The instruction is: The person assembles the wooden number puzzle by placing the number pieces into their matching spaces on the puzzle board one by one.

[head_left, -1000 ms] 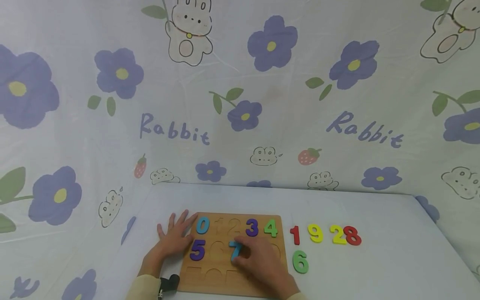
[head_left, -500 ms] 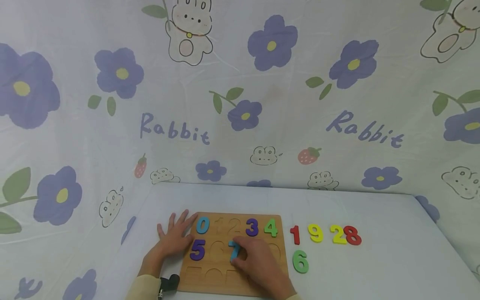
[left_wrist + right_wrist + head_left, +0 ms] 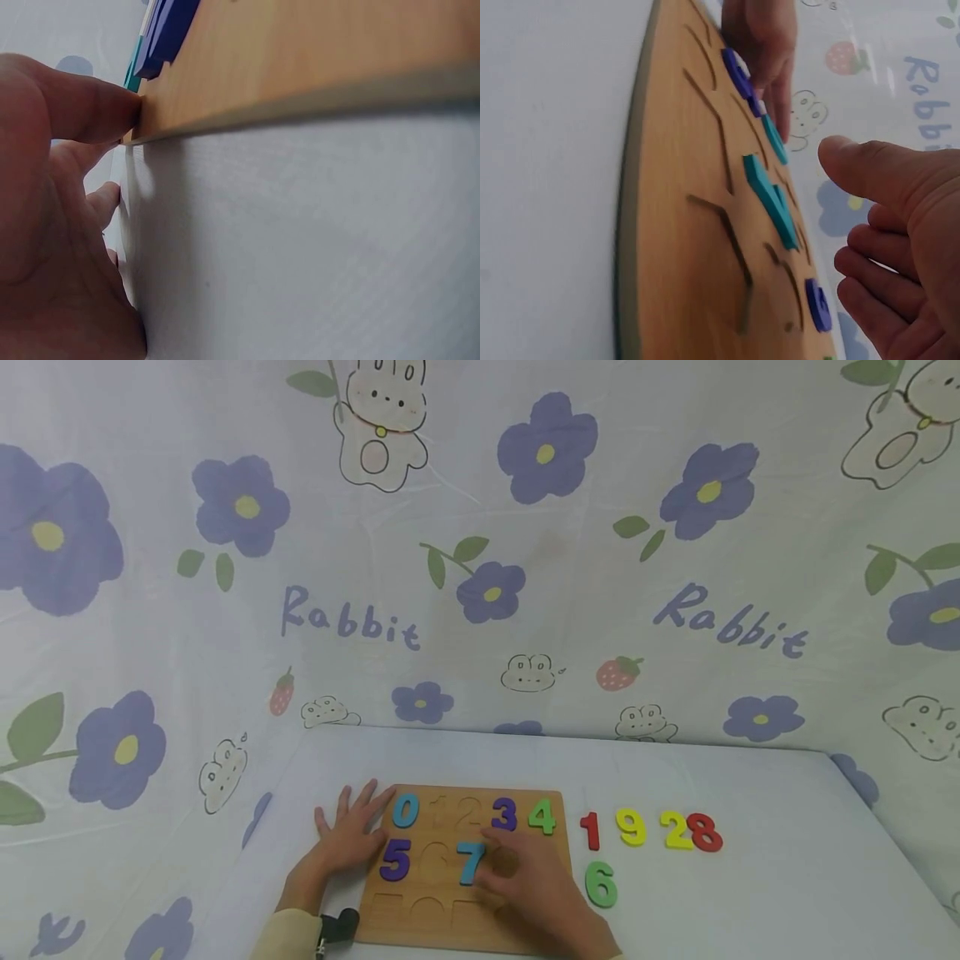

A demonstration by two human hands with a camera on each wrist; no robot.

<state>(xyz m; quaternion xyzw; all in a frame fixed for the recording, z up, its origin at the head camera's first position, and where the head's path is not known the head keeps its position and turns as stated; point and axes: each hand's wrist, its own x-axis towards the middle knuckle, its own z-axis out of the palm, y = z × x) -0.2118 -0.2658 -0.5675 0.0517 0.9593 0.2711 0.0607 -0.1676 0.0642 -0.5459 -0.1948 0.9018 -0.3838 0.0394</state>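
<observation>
Wooden number board [image 3: 405, 928] on a white tabletop [image 3: 787, 860], nearer its L edge than its R. The blue 7 [image 3: 471, 863] is mid-row on the board, to the R of the purple 5 [image 3: 397, 859] w/ a bare recess btwn. Top row, toward the tabletop's far edge: blue 0 [image 3: 397, 811], two bare recesses, purple 3 [image 3: 507, 815], green 4 [image 3: 542, 818].

R hand [image 3: 536, 881] is over the board just beside the 7, thumb & fingers apart, nothing held; can't tell if the thumb brushes it. L hand [image 3: 351, 831] has fingers spread on the tabletop, thumb at the board's L side.

Loose pcs lie btwn the board & the tabletop's R edge: red 1 [image 3: 592, 832], yellow 9 [image 3: 640, 828], yellow 2 [image 3: 678, 835] w/ red 8 [image 3: 705, 832] against it, & green 6 [image 3: 591, 885] closer in.

Step in hand is prob. bedding the 7. It stands proud of the wood; can't tell if it's fully down. To do it well: press w/ flat fingertips on bar & stem in turn, feel for rocking, keep L thumb braced so the board can't slide, then lift R hand straight up, clear of the 3.
</observation>
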